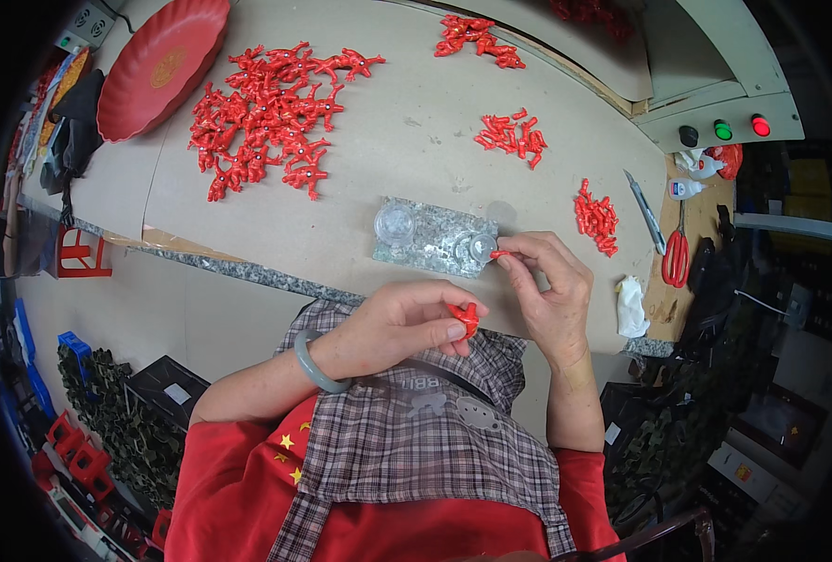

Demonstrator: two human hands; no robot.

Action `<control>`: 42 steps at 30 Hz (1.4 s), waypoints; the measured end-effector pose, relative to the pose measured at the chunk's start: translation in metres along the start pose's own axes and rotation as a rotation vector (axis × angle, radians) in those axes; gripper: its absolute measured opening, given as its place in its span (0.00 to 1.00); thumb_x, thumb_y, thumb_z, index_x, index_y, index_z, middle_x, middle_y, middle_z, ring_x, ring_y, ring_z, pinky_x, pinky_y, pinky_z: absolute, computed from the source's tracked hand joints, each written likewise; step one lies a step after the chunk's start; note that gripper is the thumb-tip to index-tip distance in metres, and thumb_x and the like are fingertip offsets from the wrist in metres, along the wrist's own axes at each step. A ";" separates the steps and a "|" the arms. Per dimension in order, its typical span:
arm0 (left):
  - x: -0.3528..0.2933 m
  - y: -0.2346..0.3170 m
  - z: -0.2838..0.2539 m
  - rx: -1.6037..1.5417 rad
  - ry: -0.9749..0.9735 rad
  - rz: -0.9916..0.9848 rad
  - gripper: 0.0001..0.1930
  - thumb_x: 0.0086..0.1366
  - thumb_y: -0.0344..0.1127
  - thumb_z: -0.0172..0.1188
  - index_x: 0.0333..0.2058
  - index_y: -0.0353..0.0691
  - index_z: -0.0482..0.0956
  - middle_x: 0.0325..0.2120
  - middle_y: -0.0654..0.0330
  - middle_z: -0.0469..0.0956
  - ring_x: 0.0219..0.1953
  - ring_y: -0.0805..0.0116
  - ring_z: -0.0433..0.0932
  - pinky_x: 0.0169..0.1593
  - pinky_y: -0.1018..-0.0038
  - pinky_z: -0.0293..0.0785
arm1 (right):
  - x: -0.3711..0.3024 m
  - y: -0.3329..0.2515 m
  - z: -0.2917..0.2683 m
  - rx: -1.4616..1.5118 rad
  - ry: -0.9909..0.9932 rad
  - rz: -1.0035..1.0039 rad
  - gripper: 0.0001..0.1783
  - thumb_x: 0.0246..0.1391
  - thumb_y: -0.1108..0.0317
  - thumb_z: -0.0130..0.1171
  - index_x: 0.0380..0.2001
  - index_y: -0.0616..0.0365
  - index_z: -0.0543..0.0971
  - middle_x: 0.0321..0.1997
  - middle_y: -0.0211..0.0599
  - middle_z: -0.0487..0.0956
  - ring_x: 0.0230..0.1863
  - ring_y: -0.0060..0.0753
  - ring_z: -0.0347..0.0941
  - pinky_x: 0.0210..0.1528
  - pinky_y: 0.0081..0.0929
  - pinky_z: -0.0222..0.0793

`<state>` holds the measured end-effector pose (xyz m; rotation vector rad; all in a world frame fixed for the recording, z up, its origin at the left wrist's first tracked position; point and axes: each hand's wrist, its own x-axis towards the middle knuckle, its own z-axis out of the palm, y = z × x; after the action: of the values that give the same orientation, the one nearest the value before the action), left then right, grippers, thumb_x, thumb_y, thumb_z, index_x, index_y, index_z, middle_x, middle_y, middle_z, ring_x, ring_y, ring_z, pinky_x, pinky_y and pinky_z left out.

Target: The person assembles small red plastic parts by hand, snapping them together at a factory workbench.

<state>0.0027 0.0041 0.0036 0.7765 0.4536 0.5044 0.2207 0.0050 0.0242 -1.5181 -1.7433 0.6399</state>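
My left hand point(402, 320) is closed around a small glossy red plastic figure point(465, 320), held above the near edge of the bench, between thumb and fingers. Farther right, my right hand point(552, 281) pinches a tiny red plastic piece point(499, 254) by one end. Its other end is at the rim of a small clear round dish point(482, 246); whether it touches the dish I cannot tell. That dish sits on the right end of a speckled grey stone slab point(435, 221), and a larger clear round container point(394, 225) stands on the slab's left end.
Finished-looking red figures point(271, 122) lie heaped at left beside a scalloped red tray point(158, 75). Small red parts point(512, 138) point(596, 218) form piles at right; more red pieces point(477, 39) lie behind. A utility knife point(645, 211), red-handled scissors point(676, 258) and crumpled white cloth point(631, 307) lie far right.
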 end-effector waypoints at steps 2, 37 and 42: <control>0.000 0.001 0.001 -0.018 0.000 -0.013 0.14 0.71 0.28 0.55 0.54 0.31 0.73 0.40 0.60 0.77 0.41 0.73 0.79 0.47 0.75 0.78 | -0.002 0.007 0.000 0.125 -0.021 0.061 0.08 0.53 0.81 0.64 0.37 0.62 0.83 0.36 0.37 0.82 0.31 0.26 0.80 0.33 0.21 0.76; 0.002 -0.005 -0.002 -0.033 0.025 -0.051 0.14 0.70 0.28 0.57 0.52 0.30 0.74 0.39 0.58 0.79 0.41 0.69 0.82 0.47 0.74 0.80 | 0.001 0.000 0.000 -0.037 -0.003 -0.064 0.09 0.50 0.83 0.64 0.36 0.60 0.84 0.36 0.39 0.81 0.33 0.33 0.80 0.34 0.27 0.76; 0.002 -0.006 -0.003 -0.015 0.022 -0.048 0.14 0.70 0.28 0.57 0.52 0.31 0.74 0.39 0.58 0.79 0.41 0.70 0.81 0.47 0.74 0.79 | 0.001 0.000 0.001 -0.043 -0.002 -0.077 0.10 0.50 0.83 0.64 0.36 0.60 0.84 0.37 0.39 0.81 0.33 0.33 0.80 0.34 0.27 0.76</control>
<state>0.0038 0.0033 -0.0029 0.7446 0.4871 0.4711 0.2198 0.0064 0.0232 -1.4718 -1.8187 0.5678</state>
